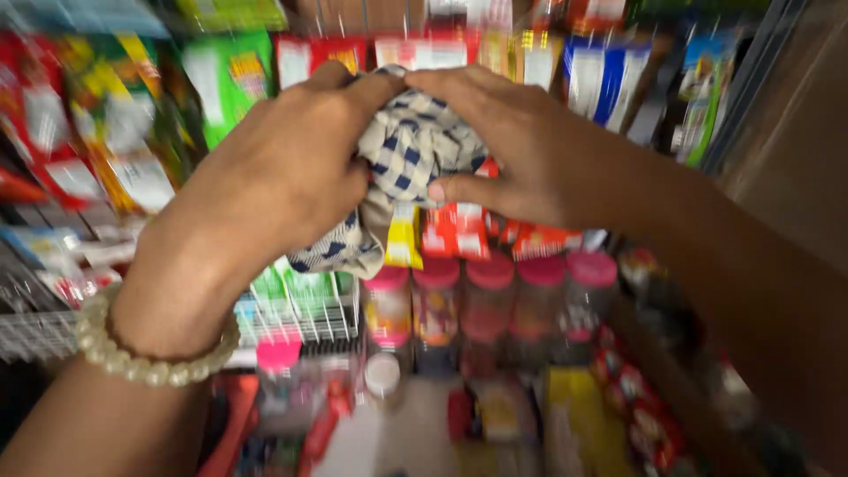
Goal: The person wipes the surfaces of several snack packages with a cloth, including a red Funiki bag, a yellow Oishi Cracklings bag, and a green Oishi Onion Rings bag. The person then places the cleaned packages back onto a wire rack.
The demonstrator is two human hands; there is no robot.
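Both hands clamp a bunched blue-and-white checked cloth (411,155) at chest height before shop shelves: the left hand (283,168) has its grip wrapped around one side, the right hand (512,146) pinches the other. A beaded bracelet (146,358) circles the left wrist. Below stand pink-lidded jars (490,305); blurred snack packets (230,79) hang behind.

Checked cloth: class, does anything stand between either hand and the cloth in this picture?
Nothing visible does. The left hand and the right hand both already grip the bunched checked cloth, with fingers pressed straight onto the fabric. The packets and the pink-lidded jars lie behind and below it, not in between.
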